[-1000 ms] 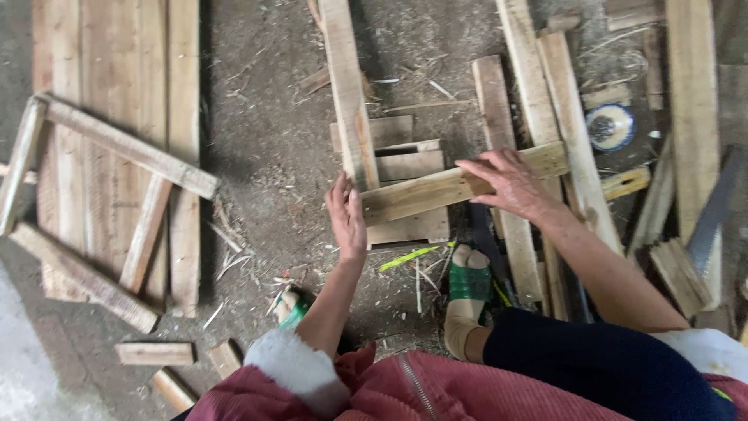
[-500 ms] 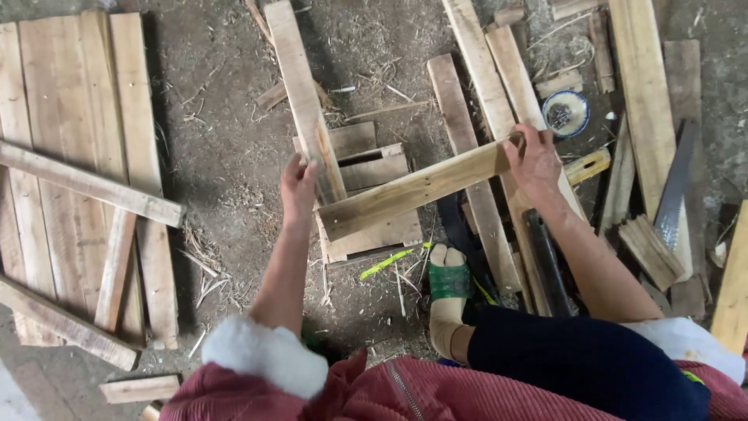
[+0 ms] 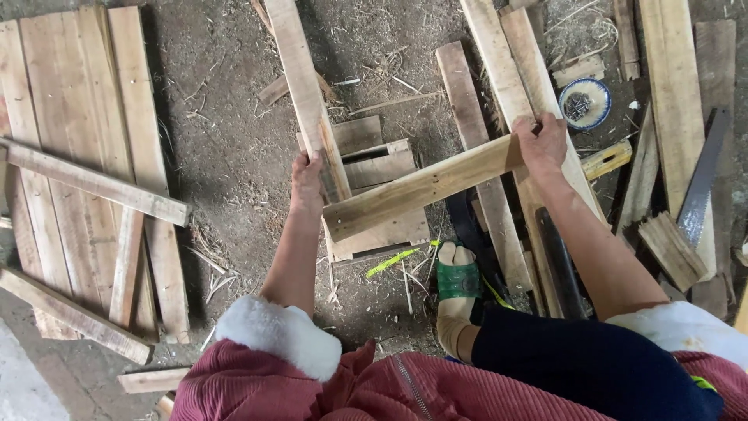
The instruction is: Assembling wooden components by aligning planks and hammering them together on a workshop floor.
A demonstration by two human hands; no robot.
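My right hand (image 3: 541, 144) grips the far end of a short wooden slat (image 3: 421, 187) that lies at a slant across a stack of short boards (image 3: 374, 168). My left hand (image 3: 306, 181) holds the edge of a long upright plank (image 3: 300, 86) where it meets that stack. The slat's near end rests on the lower board of the stack, close to my left hand. My foot in a green sandal (image 3: 458, 279) sits just below the stack.
A wooden pallet panel (image 3: 78, 156) lies on the dirt floor at left. Long planks (image 3: 499, 70) and offcuts lie at right, with a small bowl of nails (image 3: 584, 103), a saw blade (image 3: 701, 183) and a dark bar (image 3: 562, 269) beside my leg.
The view has shifted right and closer. My right hand slid to the slat's far end and raised it, tilting it more steeply. My left hand moved up onto the long plank's edge.
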